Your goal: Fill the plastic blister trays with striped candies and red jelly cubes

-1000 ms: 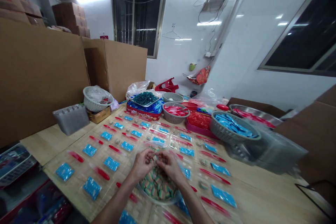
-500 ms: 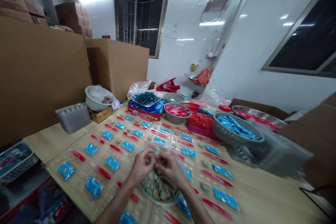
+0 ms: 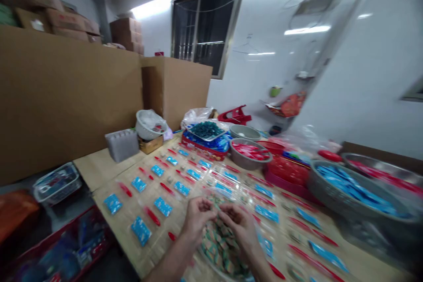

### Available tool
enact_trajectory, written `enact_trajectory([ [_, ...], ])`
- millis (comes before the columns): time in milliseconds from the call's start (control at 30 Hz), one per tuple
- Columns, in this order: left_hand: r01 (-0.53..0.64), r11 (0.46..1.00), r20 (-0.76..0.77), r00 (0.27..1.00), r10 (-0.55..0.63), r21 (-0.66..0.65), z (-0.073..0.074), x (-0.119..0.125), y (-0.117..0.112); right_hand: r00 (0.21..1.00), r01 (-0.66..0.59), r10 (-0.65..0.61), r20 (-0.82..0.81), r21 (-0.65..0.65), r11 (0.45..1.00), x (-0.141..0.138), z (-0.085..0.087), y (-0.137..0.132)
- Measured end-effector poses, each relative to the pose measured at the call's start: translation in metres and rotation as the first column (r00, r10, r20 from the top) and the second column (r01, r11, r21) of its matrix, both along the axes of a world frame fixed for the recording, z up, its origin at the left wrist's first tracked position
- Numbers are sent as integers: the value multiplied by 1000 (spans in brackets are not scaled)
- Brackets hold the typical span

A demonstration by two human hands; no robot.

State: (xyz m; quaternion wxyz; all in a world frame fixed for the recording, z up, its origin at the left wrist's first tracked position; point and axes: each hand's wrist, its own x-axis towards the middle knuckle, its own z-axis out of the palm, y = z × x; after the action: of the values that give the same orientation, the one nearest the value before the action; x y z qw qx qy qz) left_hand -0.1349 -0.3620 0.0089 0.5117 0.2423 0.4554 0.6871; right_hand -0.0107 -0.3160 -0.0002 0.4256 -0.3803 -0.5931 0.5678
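Note:
My left hand (image 3: 197,217) and my right hand (image 3: 240,224) meet fingertip to fingertip over a clear bowl (image 3: 228,269) of small green and orange packets (image 3: 218,244). Both hands are curled in a pinch on something small between them that I cannot make out. The bowl sits on clear plastic trays (image 3: 172,185) laid over the wooden table (image 3: 95,169). The trays hold blue packets (image 3: 141,230) and red pens (image 3: 152,215) in rows.
Large cardboard boxes (image 3: 66,97) wall off the left and back. At the far side stand a white basket (image 3: 149,125), a grey block (image 3: 122,144), a tray of dark teal pieces (image 3: 206,131) and grey bowls (image 3: 250,153). A grey basket of blue packets (image 3: 353,189) is at right.
The camera has swung to the left, so everything has slid right in view and blurred. My hands stay together over the bowl in the same pinch.

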Motion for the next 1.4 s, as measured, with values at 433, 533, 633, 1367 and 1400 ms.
enact_trajectory([
  [433, -283, 959, 72, 957, 282, -5, -11, -45, -17, 993, -115, 115, 8, -31, 993, -76, 4, 3],
  [533, -350, 936, 3, 937, 350, -28, -23, -78, -32, 971, -237, 239, 25, -67, 969, -117, 4, 12],
  [633, -495, 868, -247, 846, 472, -36, -37, -116, -57, 917, -368, 380, 123, -114, 923, -160, -3, 21],
  [1367, -115, 987, -992, 70, -103, -110, -52, -210, -79, 408, -701, 114, 906, 231, 674, -269, -26, 14],
  [1400, -105, 987, -991, 69, -116, -123, -51, -210, -79, 402, -706, 92, 911, 245, 664, -269, -26, 11],
])
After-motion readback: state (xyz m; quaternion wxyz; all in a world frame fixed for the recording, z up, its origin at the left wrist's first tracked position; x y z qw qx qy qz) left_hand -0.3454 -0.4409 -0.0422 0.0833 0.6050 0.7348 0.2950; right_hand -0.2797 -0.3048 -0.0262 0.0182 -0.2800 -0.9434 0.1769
